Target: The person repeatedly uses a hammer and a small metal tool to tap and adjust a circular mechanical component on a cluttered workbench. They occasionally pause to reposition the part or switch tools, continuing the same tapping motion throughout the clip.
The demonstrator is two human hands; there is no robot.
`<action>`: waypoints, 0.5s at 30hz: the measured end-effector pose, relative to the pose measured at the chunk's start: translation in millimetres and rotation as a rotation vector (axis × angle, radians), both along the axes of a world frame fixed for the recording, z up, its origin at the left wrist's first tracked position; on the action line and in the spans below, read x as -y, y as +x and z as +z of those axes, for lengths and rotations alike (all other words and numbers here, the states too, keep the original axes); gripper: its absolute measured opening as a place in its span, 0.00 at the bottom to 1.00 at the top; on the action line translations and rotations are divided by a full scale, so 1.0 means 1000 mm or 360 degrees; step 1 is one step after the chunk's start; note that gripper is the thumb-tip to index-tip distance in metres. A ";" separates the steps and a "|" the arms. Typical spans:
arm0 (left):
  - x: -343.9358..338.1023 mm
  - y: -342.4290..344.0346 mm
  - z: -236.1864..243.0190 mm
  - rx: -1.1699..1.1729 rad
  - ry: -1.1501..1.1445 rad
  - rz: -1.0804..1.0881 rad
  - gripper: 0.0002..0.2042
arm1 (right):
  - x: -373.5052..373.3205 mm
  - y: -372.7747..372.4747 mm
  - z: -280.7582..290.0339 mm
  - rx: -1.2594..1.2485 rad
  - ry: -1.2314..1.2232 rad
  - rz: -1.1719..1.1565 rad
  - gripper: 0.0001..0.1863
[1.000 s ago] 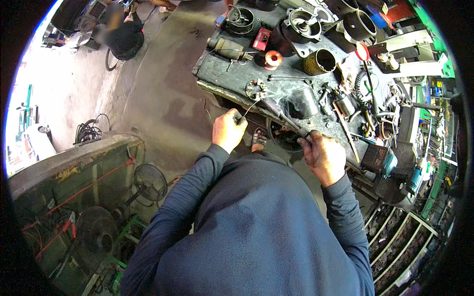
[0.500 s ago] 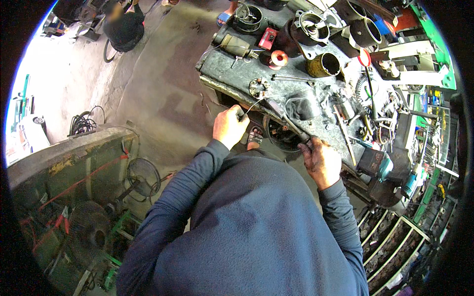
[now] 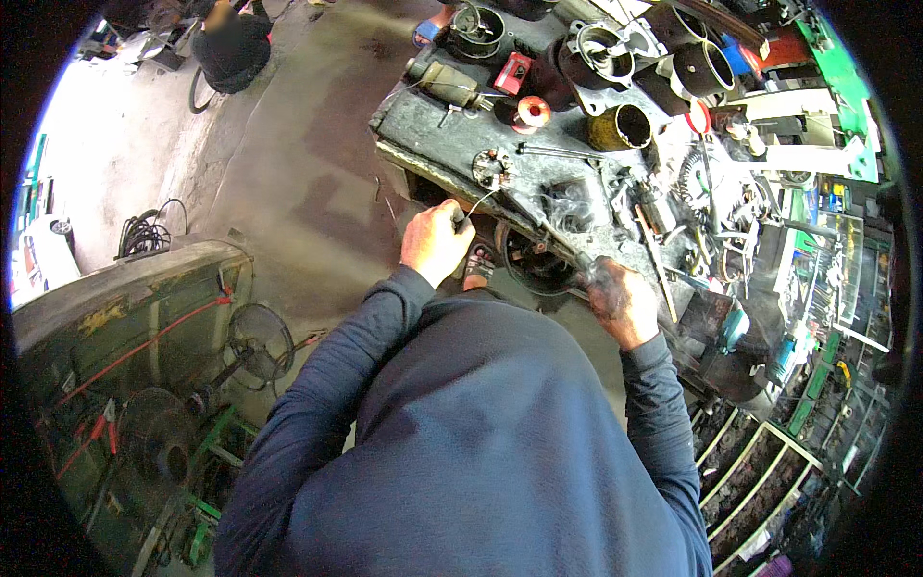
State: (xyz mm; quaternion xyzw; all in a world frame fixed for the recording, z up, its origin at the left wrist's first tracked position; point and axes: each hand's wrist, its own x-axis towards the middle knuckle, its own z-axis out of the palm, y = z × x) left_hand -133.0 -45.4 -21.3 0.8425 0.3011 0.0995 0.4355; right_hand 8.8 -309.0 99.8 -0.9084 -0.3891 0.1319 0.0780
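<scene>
My left hand (image 3: 435, 236) is closed on a thin wire (image 3: 479, 200), which curves up toward a small round component (image 3: 492, 169) near the bench's (image 3: 402, 130) front edge. My right hand (image 3: 620, 293) grips the dark handle of a soldering iron (image 3: 558, 236); its long shaft angles up-left to beside that component, though whether the tip touches it is unclear. Pale smoke hangs above the shaft and around my right fingers. Behind the component lie two thin rods (image 3: 558, 149) and an orange spool (image 3: 532, 113).
Housings (image 3: 601, 53), a yellow can (image 3: 617, 127), a red box (image 3: 511, 73) and tangled parts crowd the bench. Teal power tools (image 3: 733, 325) lie right. A weathered metal panel (image 3: 135, 317) and fans (image 3: 258, 341) are lower left. A crouching person (image 3: 231, 53) works top left; another person's foot (image 3: 431, 27) is beyond the bench.
The view has shifted, so the bench first sat lower right, then higher left. Both hands keep their grips with little movement. Smoke now also veils my right hand.
</scene>
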 end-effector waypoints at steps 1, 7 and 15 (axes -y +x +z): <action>0.000 -0.001 0.000 -0.0061 0.0039 -0.0008 0.09 | -0.006 -0.004 0.005 -0.0060 -0.0037 -0.0091 0.16; 0.006 0.001 0.013 -0.0142 0.0343 -0.0130 0.11 | -0.017 -0.015 0.009 -0.0074 -0.0168 -0.0126 0.18; 0.003 0.003 0.019 -0.0135 0.0365 -0.0130 0.12 | -0.011 0.006 0.017 0.0025 0.0107 0.0159 0.17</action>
